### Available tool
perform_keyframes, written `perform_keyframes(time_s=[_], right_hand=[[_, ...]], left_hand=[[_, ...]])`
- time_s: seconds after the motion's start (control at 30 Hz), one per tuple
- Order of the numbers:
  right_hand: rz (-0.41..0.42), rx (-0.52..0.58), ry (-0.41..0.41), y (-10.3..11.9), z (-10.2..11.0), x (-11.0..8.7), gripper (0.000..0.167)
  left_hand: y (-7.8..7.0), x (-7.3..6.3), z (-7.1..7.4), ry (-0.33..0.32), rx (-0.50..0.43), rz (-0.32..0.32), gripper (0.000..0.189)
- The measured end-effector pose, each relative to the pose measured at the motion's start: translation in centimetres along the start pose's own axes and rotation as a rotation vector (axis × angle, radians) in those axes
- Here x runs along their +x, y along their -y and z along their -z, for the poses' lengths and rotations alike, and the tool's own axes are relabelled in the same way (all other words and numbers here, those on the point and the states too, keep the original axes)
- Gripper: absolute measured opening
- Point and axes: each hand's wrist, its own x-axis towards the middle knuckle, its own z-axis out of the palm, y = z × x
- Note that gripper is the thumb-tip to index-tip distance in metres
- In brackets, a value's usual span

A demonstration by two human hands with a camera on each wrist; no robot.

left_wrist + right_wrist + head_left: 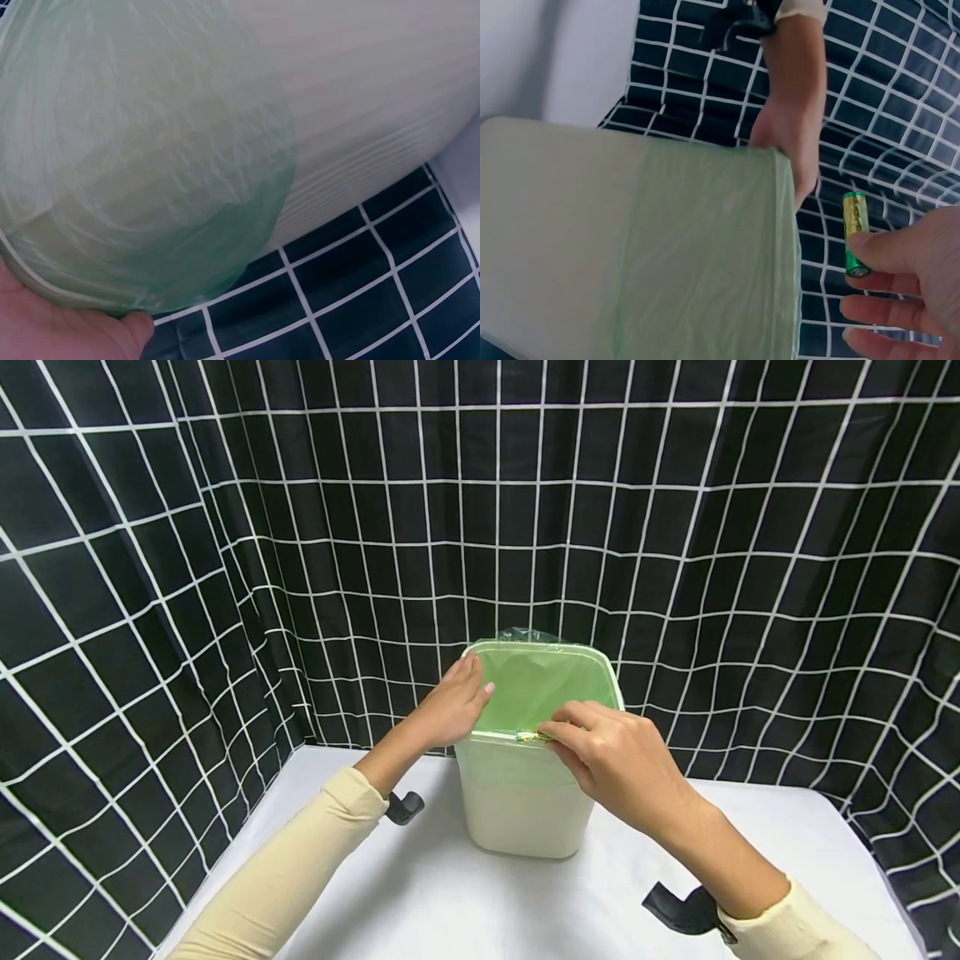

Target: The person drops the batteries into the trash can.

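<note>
A white waste bin [525, 814] stands upright, lined with a thin green bag [517, 681] folded over its rim. My left hand [454, 702] rests on the bin's left rim, its fingers fairly straight and its thumb toward the opening. In the left wrist view, part of the left hand [71, 330] shows beside the lined rim. My right hand [618, 756] pinches a green and gold battery [531, 737] between thumb and fingers, above the near side of the rim. The right wrist view shows the battery [855, 234] clearly, apart from the bag. The bin's bottom is hidden.
The bin stands on a white table [360, 893]. Black curtains [375, 527] with a white grid close off the back and both sides. Black straps [678, 910] hang at the wrists. Some clear plastic [525, 634] sticks up behind the far rim.
</note>
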Motion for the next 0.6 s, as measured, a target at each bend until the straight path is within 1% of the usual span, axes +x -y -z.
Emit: perform_keyframes(time_s=[0.27,0.5,0.6], right_hand=[[0.005,-0.019,-0.020,-1.9,-0.9,0.8,0.019],[-0.008,-0.030,-0.005,-3.3,-1.9,1.2,0.014],[-0.021,-0.041,0.005,-3.9,-2.4,1.3,0.014]], left_hand=[[-0.1,0.2,-0.1,-0.004,-0.005,-0.001,0.064],[0.1,0.1,-0.1,-0.011,-0.010,0.006,0.064],[0.1,0.0,-0.1,-0.015,-0.019,0.006,0.064]])
